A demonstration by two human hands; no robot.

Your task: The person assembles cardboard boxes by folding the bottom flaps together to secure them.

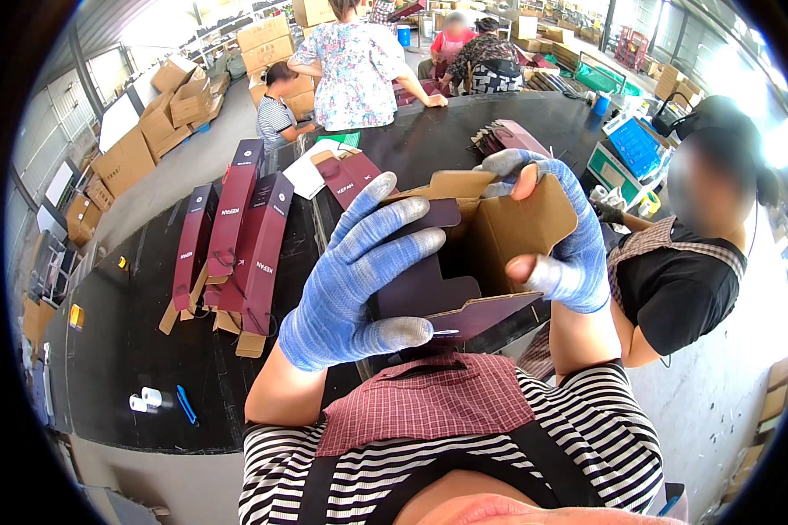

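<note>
Maroon cartons on and about the black table [131,350]

A maroon carton with brown inside [464,262] is held open above the table's near edge, gripped by the left hand [350,280] and right hand [560,236]. Three tall folded maroon cartons [236,236] are laid side by side on the table's left part. More flat maroon cartons [512,136] are stacked at its far end. Plain brown boxes [162,122] are piled beyond its left side.
</note>
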